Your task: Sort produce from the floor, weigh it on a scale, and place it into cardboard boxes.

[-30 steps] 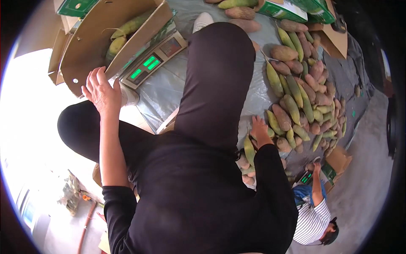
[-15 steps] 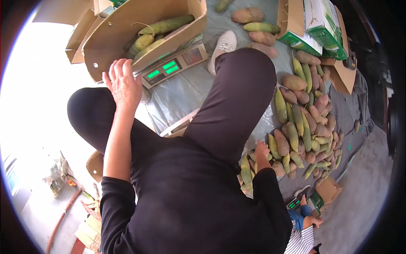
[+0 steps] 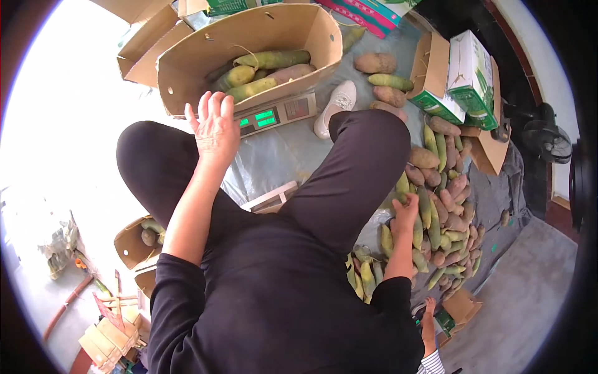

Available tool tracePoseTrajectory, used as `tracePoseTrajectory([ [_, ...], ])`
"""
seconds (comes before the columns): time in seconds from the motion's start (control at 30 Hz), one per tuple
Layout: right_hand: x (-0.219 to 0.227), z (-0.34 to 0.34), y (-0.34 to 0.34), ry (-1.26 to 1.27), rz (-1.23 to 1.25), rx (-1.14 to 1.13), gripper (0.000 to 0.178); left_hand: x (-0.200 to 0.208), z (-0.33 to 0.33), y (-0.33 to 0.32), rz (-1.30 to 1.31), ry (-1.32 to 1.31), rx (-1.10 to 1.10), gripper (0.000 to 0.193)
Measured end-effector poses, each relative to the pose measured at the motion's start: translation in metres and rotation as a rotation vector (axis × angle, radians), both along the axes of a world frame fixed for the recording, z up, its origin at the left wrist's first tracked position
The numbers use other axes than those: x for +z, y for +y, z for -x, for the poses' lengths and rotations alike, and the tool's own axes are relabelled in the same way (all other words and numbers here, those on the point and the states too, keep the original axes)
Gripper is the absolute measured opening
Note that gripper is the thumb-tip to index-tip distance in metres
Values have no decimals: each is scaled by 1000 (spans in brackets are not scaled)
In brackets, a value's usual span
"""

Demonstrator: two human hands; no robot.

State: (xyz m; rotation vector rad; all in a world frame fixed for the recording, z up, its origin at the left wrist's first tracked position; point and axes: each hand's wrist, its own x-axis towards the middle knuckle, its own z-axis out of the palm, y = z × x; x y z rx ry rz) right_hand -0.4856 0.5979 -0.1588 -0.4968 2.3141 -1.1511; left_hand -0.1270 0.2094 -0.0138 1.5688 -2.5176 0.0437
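My left hand (image 3: 217, 128) is spread with its fingers apart beside the near wall of an open cardboard box (image 3: 180, 81). Inside the box lie several long green radishes (image 3: 274, 60) and a reddish-brown root (image 3: 293, 73). The box rests on a digital scale (image 3: 293, 111) with lit green figures. To the right, my right hand (image 3: 406, 215) reaches into a heap of green and reddish-brown roots (image 3: 461, 206). Its fingers are curled at the lower end of a green radish (image 3: 402, 184); the grip is partly hidden.
Green-and-white cartons (image 3: 476, 81) stand at the upper right near a black fan (image 3: 548, 138). Several roots (image 3: 375, 63) lie on the plastic sheet by my white shoe (image 3: 339, 103). Another box (image 3: 131, 243) holds roots at lower left. A co-worker's arm (image 3: 428, 324) shows at lower right.
My right hand has moved up along the heap to a green radish. The view has shifted, and my left hand stays by the box's near edge.
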Motion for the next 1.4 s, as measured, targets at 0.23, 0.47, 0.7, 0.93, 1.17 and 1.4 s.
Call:
tracePoseTrajectory([
  [0.23,188,4,-150,231,465,13,44,1,-5,0,-24,37,-11,51],
  [0.47,284,-26,-274,51,906,308,36,-3,-8,-1,8,51,-23,45],
  [0.7,263,-107,-398,-316,777,628,55,-2,-4,-2,12,89,-42,36],
  [0.93,238,-93,-384,-228,438,826,41,-8,-5,-1,17,22,-31,51],
  [1.17,191,-6,-274,-92,238,365,33,1,-10,1,-1,60,-27,53],
  [1.4,11,22,-83,-220,-8,138,25,-2,5,-1,33,14,-66,51],
])
